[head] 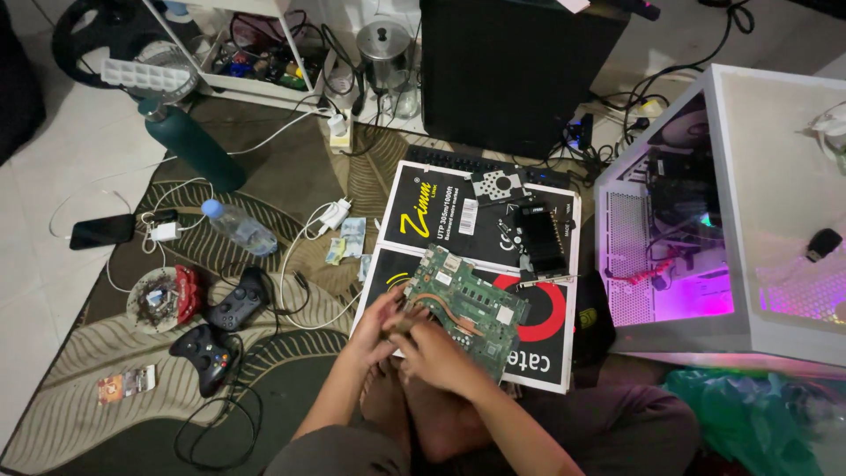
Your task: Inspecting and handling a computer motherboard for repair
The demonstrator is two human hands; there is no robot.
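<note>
Head view: your green circuit board [469, 308] rests tilted on the black box [480, 231] at 12 o'clock from your knees. It could slide off or flex if you press its near edge. Your left hand [377, 324] curls under that edge; your right hand [432, 345] is closed around something small I cannot identify.

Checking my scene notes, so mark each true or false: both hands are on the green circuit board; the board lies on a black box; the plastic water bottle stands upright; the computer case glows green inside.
1. True: left hand and right hand are on the green circuit board.
2. True: it lies on the black box.
3. False: the plastic water bottle lies on its side.
4. False: the computer case glows pink-purple.
</note>
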